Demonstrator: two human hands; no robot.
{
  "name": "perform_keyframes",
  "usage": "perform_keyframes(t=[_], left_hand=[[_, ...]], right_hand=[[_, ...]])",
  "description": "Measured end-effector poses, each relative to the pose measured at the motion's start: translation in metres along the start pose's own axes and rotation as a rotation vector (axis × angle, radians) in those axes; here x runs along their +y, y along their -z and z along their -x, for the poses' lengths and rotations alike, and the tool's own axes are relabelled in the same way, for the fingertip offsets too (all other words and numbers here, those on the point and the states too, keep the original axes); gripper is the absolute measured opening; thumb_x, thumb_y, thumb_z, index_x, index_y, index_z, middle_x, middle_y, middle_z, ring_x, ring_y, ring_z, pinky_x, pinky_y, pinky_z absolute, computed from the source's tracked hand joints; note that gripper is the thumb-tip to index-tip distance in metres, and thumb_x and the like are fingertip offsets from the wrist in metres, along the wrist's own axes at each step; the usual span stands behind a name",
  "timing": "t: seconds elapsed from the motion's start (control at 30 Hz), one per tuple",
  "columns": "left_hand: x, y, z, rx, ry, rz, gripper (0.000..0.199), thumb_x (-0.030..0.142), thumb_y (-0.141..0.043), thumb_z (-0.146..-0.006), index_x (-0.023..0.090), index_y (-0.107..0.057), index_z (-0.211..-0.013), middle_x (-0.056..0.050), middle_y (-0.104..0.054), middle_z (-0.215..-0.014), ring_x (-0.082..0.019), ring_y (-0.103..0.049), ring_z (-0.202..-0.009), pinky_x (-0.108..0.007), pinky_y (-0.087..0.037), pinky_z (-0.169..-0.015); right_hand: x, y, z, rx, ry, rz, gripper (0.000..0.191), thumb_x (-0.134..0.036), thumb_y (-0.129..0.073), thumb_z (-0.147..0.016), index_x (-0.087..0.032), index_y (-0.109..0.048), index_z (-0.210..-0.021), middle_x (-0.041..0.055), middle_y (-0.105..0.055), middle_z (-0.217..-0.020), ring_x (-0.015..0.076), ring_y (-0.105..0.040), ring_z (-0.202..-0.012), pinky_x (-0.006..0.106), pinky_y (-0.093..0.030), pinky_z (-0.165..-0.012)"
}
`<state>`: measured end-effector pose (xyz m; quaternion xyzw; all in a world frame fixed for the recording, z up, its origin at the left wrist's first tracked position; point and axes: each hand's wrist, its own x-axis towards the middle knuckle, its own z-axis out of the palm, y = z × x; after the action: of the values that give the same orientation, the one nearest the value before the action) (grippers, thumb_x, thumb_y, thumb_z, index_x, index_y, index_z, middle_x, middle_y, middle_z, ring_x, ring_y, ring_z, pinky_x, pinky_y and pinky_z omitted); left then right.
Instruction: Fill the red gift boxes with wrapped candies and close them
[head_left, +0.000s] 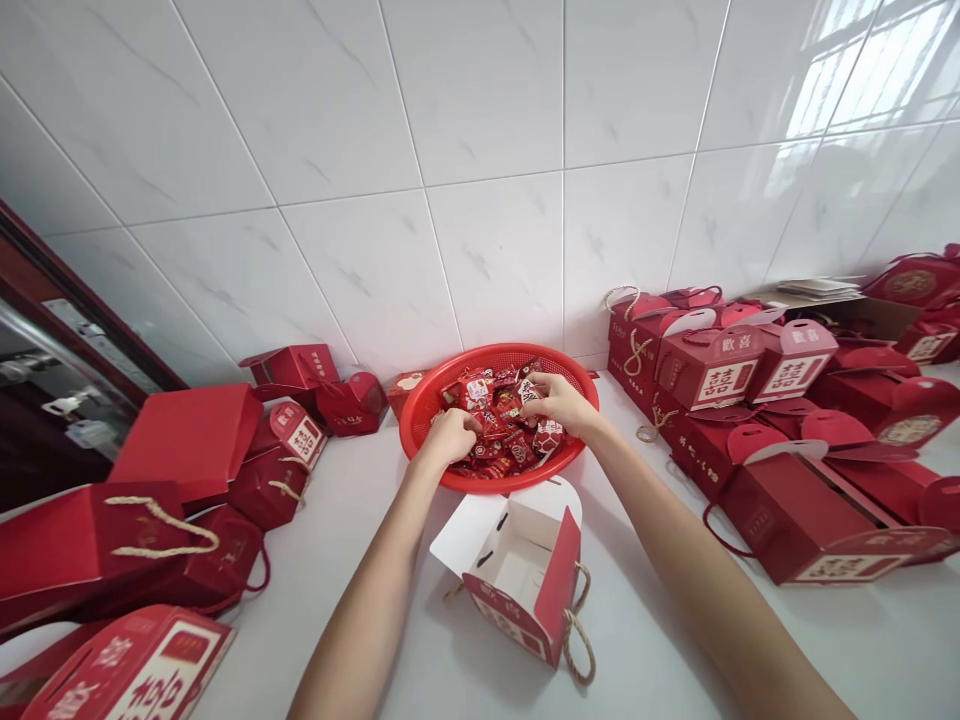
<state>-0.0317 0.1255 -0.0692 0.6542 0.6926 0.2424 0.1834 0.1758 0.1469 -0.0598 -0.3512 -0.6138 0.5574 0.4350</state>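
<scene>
A red plastic basket (409, 425) full of red-wrapped sweets (491, 425) stands against the tiled wall. At the basket's left side my left hand (452, 436) reaches in, fingers curled down on the sweets; whatever they grip is hidden. On the right side my right hand (556, 402) pinches a red and white wrapped sweet (529, 392) between thumb and fingers. Between my forearms, just in front of the basket, an open red gift box (517, 580) with a white inside and rope handles shows a bare interior.
Several red gift boxes (187, 440) line the left side. More are stacked at the right (795, 500), close to my right forearm. White paper pieces (817, 288) lie on a carton at the back right. The tiled wall (495, 250) rises behind the basket.
</scene>
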Motion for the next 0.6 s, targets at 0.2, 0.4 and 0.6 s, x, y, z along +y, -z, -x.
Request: perform_keyframes(t=[0.2,0.4,0.6], left_hand=[[0.008,0.002,0.002,-0.182,0.060,-0.242,0.029,0.000,-0.067,-0.053,0.024,-0.075,-0.068,-0.008,-0.081,-0.092,-0.030,-0.073,-0.095,-0.031,-0.052,-0.078],[0.011,0.005,0.005,-0.220,0.021,-0.283,0.016,0.016,-0.079,-0.055,0.024,-0.074,-0.067,-0.005,-0.077,-0.079,-0.029,-0.071,-0.088,-0.030,-0.050,-0.073],[0.010,0.005,0.009,-0.158,-0.152,0.065,0.032,0.051,-0.067,-0.077,0.021,-0.064,-0.064,0.002,-0.064,-0.064,-0.018,-0.061,-0.067,-0.025,-0.041,-0.060]], right_hand=[[0.001,0.000,0.001,-0.008,-0.018,0.033,0.024,-0.016,-0.068,-0.054,-0.019,-0.057,-0.075,-0.0065,-0.059,-0.053,0.0125,-0.056,-0.050,0.023,-0.045,-0.049],[0.003,0.001,0.000,-0.005,0.010,-0.006,0.026,-0.022,-0.071,-0.059,-0.019,-0.059,-0.082,-0.0038,-0.063,-0.063,0.0130,-0.060,-0.057,0.023,-0.046,-0.051],[-0.001,0.000,0.001,-0.023,-0.043,-0.074,0.027,-0.017,-0.064,-0.059,-0.019,-0.058,-0.085,-0.0013,-0.067,-0.066,0.0142,-0.064,-0.062,0.020,-0.047,-0.050]])
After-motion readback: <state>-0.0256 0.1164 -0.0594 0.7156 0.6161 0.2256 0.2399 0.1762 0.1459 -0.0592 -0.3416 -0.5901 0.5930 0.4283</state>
